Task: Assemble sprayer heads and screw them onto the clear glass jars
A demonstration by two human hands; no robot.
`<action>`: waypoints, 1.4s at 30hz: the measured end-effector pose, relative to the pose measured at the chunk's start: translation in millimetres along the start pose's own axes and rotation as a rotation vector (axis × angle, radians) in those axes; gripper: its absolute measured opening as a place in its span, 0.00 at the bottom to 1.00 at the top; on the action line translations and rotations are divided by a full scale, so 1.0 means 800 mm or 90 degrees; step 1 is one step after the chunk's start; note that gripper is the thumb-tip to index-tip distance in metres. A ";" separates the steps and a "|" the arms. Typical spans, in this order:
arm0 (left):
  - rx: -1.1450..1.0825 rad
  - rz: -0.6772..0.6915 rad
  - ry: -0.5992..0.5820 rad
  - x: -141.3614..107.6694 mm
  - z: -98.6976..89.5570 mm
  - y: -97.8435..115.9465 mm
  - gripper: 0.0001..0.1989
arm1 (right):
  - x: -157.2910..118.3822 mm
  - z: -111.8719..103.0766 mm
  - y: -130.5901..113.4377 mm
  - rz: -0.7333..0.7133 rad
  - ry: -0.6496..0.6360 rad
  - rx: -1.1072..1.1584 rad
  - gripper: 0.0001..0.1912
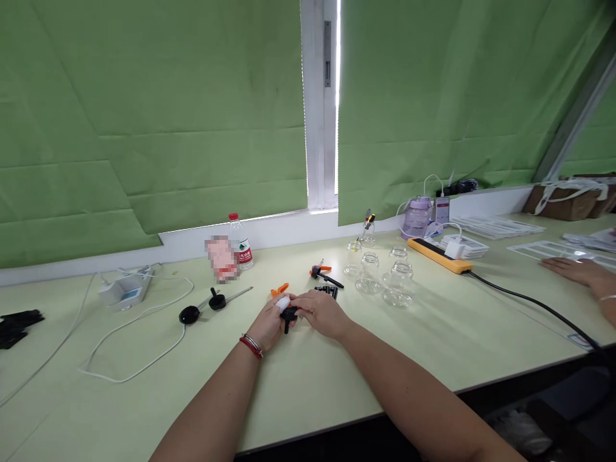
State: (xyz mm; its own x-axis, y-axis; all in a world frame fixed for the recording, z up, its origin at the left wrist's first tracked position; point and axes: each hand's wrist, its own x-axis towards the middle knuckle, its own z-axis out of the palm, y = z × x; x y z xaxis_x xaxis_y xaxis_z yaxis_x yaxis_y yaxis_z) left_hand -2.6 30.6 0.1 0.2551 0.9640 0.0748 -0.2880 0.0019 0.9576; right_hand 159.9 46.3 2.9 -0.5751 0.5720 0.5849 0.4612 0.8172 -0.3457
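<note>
Two hands close around a half-hidden black part

The left hand (269, 326) grips a black part (289, 313) low in the middle of the view, above the surface (337, 385). The right hand (325, 314) closes on it from the other side, its fingertips bent out of sight. Between them the fingers cover much of the part; a short black stub points toward the wearer. Something white (283, 303) sits at the left hand's fingers, too small to identify.

Just beyond the hands lie an orange clip (280, 290) and small black pieces (327, 292), the latter partly hidden by the right hand. A black-and-orange tool (323, 273) lies farther back. To the left, two black round pieces (189, 314) have thin rods, one partly hidden behind the other piece.

Clear glass jars (397, 285) overlap one another to the right. Beside the water bottle (242, 244), a pink item (222, 258) is pixelated beyond reading. Dark, crumpled material (19, 326) is cut off at the left edge; another person's hand (572, 269) shows at the right, the arm cropped.
</note>
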 end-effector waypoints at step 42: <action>-0.076 0.137 0.256 0.014 -0.035 0.008 0.08 | -0.002 0.026 -0.014 -0.074 -0.242 -0.246 0.11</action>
State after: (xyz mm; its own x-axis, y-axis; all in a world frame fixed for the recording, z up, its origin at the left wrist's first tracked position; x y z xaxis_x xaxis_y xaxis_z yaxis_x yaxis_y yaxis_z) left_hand -27.4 48.9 -0.6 -0.1929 0.9724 0.1314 -0.4046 -0.2008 0.8921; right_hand 141.2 37.8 -9.2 -0.8072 0.5241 0.2717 0.5539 0.8316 0.0414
